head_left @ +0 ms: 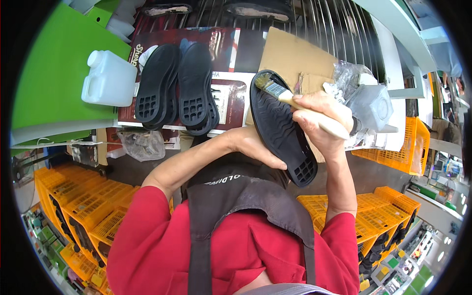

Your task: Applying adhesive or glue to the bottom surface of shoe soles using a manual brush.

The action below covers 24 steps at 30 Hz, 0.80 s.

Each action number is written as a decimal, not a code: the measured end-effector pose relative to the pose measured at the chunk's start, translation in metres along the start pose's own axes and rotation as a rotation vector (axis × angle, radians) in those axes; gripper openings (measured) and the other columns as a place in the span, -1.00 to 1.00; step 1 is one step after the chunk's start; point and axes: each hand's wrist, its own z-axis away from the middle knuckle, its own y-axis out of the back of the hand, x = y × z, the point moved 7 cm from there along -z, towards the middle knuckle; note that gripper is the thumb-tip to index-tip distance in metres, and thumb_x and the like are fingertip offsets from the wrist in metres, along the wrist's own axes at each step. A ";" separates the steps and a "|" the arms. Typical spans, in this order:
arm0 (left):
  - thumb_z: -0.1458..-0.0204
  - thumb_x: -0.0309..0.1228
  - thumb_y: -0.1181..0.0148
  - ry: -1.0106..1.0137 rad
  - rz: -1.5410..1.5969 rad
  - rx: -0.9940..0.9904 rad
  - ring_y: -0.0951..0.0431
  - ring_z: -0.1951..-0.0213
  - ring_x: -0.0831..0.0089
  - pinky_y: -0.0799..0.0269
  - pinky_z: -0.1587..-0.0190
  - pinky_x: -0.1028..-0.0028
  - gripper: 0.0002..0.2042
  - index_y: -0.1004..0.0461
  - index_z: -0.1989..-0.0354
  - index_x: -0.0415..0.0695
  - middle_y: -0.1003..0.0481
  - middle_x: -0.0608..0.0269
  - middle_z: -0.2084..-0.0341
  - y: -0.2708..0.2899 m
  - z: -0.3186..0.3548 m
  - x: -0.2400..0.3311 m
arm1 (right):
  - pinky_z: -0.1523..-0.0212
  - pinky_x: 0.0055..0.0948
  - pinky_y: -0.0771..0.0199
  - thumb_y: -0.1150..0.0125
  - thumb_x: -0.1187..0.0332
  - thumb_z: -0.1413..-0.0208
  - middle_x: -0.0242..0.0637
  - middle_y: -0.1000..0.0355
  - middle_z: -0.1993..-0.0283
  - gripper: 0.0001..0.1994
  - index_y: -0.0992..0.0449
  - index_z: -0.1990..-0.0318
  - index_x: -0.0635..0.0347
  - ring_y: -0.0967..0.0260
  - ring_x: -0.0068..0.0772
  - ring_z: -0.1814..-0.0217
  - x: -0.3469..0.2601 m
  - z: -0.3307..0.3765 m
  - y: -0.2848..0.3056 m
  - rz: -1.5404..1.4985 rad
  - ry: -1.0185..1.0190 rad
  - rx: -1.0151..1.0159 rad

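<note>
Head view: left hand (258, 147) cradles sole (282, 130); right hand (319, 118) grip closed on brush (295, 101).

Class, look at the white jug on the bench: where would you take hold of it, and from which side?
Grip the jug by its moulded handle along the left edge, coming from the left; the soles crowd its right side.

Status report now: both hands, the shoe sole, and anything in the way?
Left hand holds black shoe sole from below. Right hand grips paintbrush, bristles at the sole's upper end. Nothing in the way; other soles lie apart on the bench.
</note>
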 end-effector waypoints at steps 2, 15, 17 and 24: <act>0.13 -0.36 -0.38 0.053 0.058 -0.050 -0.50 0.20 0.43 -0.44 0.09 0.46 -0.61 -0.48 0.12 -0.28 -0.54 0.19 0.26 0.002 0.000 -0.008 | 0.48 -0.43 -0.49 -0.39 0.46 0.11 -0.19 -0.55 0.31 -0.88 -0.61 0.36 0.23 -0.51 -0.27 0.44 0.005 -0.004 0.003 0.055 0.008 -0.006; 0.28 -0.19 -0.38 0.058 0.419 -0.011 -0.50 0.01 0.25 -0.35 -0.11 0.31 -0.32 -0.38 -0.03 -0.37 -0.49 0.00 0.07 0.030 0.001 -0.041 | 0.43 -0.52 -0.52 -0.37 0.47 0.08 -0.27 -0.56 0.33 -0.89 -0.61 0.36 0.24 -0.53 -0.39 0.39 0.045 -0.004 -0.001 0.170 -0.091 0.044; 0.31 -0.26 -0.33 -0.040 0.584 -0.003 -0.53 0.13 0.34 -0.44 0.03 0.39 -0.36 -0.38 -0.02 -0.32 -0.52 0.12 0.19 0.028 -0.004 -0.024 | 0.45 -0.60 -0.52 -0.35 0.44 0.03 -0.29 -0.56 0.35 -0.87 -0.60 0.31 0.27 -0.54 -0.48 0.41 0.056 -0.002 -0.001 0.122 -0.183 0.053; 0.29 -0.21 -0.27 -0.083 0.848 0.041 -0.56 0.24 0.33 -0.50 0.15 0.41 -0.39 -0.39 0.02 -0.32 -0.50 0.06 0.25 0.031 0.001 -0.027 | 0.50 -0.65 -0.48 -0.34 0.43 -0.02 -0.34 -0.56 0.36 -0.87 -0.61 0.30 0.27 -0.51 -0.60 0.46 0.078 0.012 -0.003 0.023 -0.330 0.095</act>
